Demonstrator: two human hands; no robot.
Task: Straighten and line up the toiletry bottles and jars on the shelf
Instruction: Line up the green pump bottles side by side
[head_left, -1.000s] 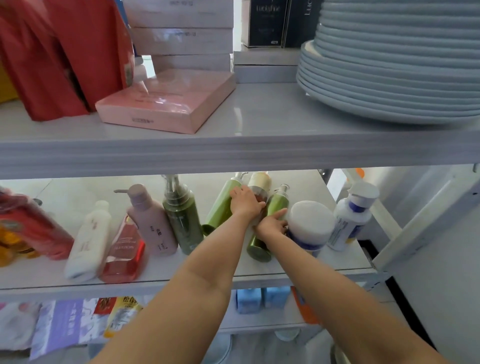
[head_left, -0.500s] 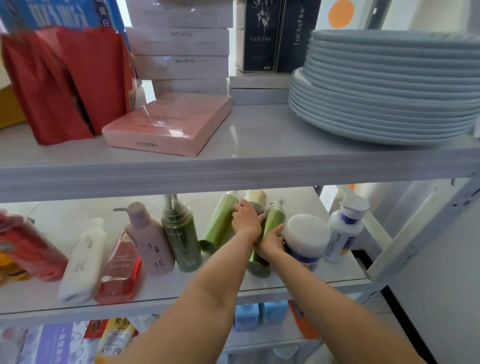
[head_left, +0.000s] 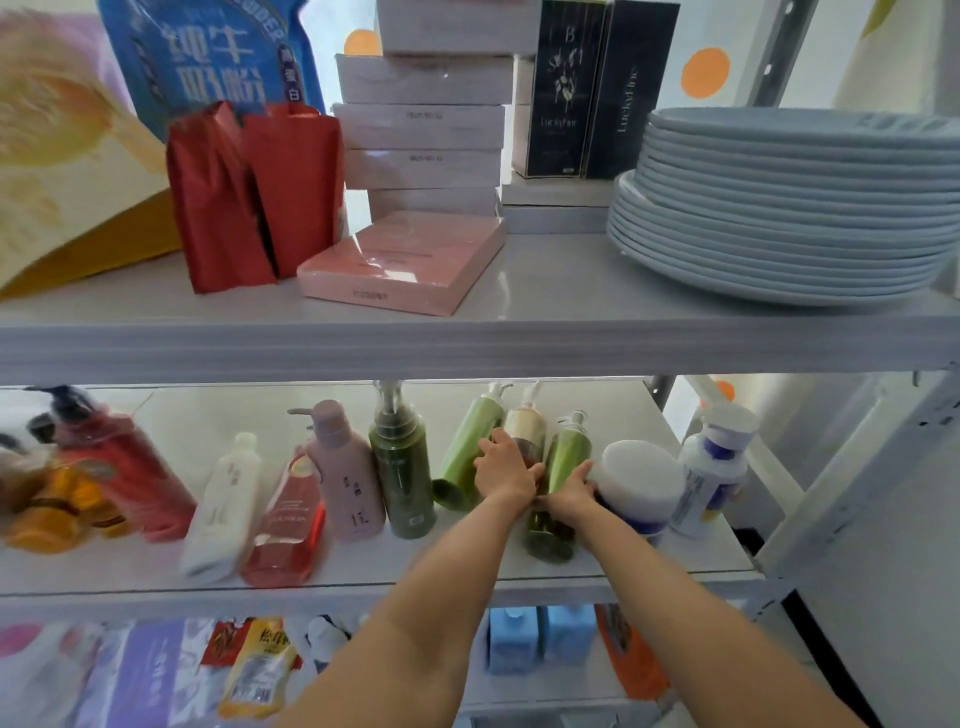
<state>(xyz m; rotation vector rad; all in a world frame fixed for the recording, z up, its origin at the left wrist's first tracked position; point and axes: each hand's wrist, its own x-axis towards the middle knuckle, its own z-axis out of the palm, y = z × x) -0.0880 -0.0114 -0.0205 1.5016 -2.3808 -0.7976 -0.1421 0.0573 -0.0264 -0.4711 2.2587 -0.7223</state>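
Middle shelf (head_left: 623, 566), toiletries in ragged row | left hand (head_left: 506, 470) fingers wrapped round amber bottle (head_left: 525, 428); right hand (head_left: 571, 493) fingers grasping green bottle (head_left: 569, 447) | both bottles tipped back, between lime bottle (head_left: 467, 452) and jar (head_left: 644, 478) | best: stand each on its base, one at a time, bases level, clear of jar.

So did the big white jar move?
No. The white jar still sits right beside the blue-and-white bottle, and the right hand holds the green bottle on its other side.

Left hand (head_left: 506, 470) slid down amber bottle (head_left: 524, 431) toward right hand (head_left: 569, 491).
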